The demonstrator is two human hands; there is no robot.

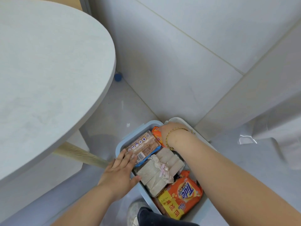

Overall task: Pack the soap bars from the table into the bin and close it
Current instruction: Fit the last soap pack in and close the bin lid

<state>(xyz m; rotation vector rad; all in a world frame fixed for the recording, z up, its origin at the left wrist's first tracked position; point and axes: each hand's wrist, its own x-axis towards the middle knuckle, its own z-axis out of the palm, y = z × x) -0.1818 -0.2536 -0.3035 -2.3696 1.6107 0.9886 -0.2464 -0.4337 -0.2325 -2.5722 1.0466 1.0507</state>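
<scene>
1. The bin (121, 145), a pale blue plastic box, stands on the floor (179, 54) in the lower middle of the frame, just right of the round worktop (48, 70), whose visible top is bare.
2. The soap bars lie inside it: a brown wrapped bar (143, 145) at the bin's upper left, pale unwrapped bars (156, 175) in the middle with a small pink bow on them, and an orange Tide pack (184, 196) at the lower end.
3. The left hand (120, 170) lies flat and open, fingers spread over the near end of the brown bar, thumb on the rim; it seems to be pressing the bar down so it sits level, gripping nothing.
4. The right hand (164, 128) reaches to the far end of the bin, by a small orange packet (156, 134). Its fingers are hidden, so I cannot tell whether it grips anything.
5. A white piece (179, 121) behind that wrist may be the lid; the bin is still open.
6. Judged from this, packing is nearly over, and closing remains.
</scene>
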